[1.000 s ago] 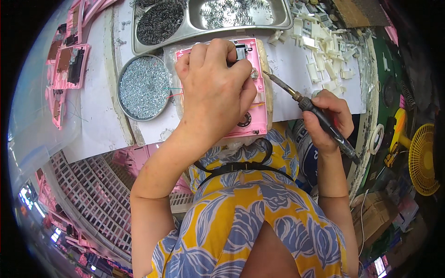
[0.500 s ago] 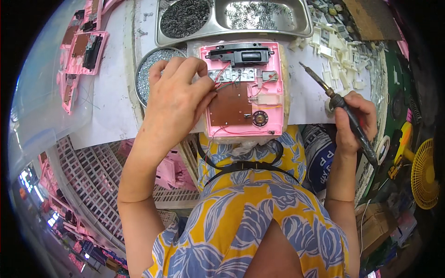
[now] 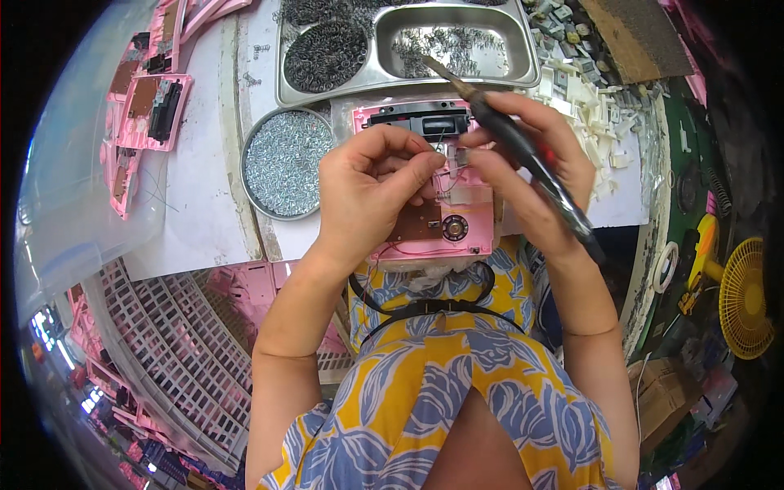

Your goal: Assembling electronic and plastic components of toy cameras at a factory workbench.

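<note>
Across the pink plastic housing (image 3: 483, 220) lying in front of me, both my hands meet near its upper middle. My left hand (image 3: 359, 192) is closed in a pinch on a thin wire (image 3: 442, 135); its fingers hide much of the brown circuit board (image 3: 416, 227). In my right hand (image 3: 563, 167) rests a soldering iron (image 3: 523, 147), its tip pointing up and away over the metal tray. The right thumb and fingertips reach close to the left fingertips, slightly blurred. A black part (image 3: 441, 125) sits along the housing's far edge, and a round speaker (image 3: 455, 228) near its lower right.
A round dish of small metal pieces (image 3: 283, 167) stands left of the housing. Beyond it lies a steel tray (image 3: 371, 61) with many springs. White plastic parts (image 3: 576, 106) are heaped at right. Other pink housings (image 3: 153, 110) lie at far left, near a yellow fan (image 3: 743, 298).
My left hand has moved right over the housing's middle, uncovering the dish. My right hand has brought the soldering iron in from the right, to beside the left fingers.
</note>
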Tool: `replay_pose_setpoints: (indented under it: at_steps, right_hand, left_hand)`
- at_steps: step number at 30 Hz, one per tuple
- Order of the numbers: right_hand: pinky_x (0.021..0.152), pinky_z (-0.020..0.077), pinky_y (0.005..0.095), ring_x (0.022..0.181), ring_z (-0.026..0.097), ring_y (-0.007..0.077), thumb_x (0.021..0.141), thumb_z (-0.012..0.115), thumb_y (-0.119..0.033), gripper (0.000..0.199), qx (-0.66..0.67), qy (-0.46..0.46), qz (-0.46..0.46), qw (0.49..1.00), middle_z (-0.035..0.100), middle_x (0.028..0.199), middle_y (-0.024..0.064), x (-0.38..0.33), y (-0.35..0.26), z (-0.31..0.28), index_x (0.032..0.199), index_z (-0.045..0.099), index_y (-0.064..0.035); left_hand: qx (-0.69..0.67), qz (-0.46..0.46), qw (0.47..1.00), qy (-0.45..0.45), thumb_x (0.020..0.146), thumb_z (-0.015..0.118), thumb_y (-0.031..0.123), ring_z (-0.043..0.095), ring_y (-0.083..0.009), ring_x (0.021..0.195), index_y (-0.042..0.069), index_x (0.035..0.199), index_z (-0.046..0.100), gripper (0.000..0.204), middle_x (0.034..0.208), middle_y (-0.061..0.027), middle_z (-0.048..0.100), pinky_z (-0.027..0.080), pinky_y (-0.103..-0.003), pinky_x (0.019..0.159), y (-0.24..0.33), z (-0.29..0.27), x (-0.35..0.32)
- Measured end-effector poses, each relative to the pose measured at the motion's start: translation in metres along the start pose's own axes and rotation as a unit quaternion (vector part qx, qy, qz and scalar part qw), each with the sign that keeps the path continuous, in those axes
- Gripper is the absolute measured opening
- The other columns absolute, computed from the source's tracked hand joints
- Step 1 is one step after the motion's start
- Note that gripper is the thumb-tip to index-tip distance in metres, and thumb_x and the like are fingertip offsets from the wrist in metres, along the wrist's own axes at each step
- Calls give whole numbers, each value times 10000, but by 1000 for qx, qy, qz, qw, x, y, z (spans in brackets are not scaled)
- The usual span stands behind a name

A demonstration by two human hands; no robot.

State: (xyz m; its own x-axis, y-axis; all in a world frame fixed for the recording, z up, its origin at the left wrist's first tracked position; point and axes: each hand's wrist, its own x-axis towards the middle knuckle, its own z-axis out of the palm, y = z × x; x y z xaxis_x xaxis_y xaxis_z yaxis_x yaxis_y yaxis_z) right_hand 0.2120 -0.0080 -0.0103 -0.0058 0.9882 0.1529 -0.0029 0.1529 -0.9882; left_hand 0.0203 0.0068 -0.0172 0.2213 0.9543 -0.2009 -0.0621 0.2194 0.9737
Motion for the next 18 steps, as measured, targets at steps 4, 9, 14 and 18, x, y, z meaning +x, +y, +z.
replay_pose_setpoints:
  at_steps: [4, 9, 14, 18]
  right_hand:
    - [741, 513, 204, 883, 656, 85, 856, 745, 6, 483, -18, -32, 27, 999, 712, 1012, 77, 11, -6, 13, 1307, 575, -18]
    - [664, 494, 181, 800, 622, 46, 869, 697, 28, 458, 11, -28, 5, 1000, 672, 929, 29, 4, 4, 14, 1305, 573, -39]
    - [613, 473, 163, 728, 583, 19, 871, 687, 41, 462, 32, 6, 15, 999, 654, 921, 11, -4, 2, 8, 1309, 559, -33]
    - [652, 478, 165, 765, 592, 26, 871, 707, 32, 466, 6, 11, -30, 999, 663, 934, 19, -1, 4, 4, 1308, 561, -35]
  left_hand:
    - [59, 44, 997, 8, 910, 720, 14, 609, -63, 644, -26, 979, 683, 88, 815, -38, 697, 490, -200, 573, 1, -1, -2]
    - [104, 87, 991, -6, 912, 731, 74, 603, -33, 677, 0, 947, 714, 84, 782, 1, 698, 475, -189, 603, 1, -4, 0]
    - [118, 103, 987, -42, 881, 750, 83, 549, -39, 663, 5, 910, 716, 90, 808, 7, 651, 429, -189, 594, 1, -10, 8]
    - [143, 154, 975, -69, 845, 770, 79, 477, -45, 647, 5, 879, 719, 96, 858, 5, 610, 376, -205, 579, 5, -12, 15]
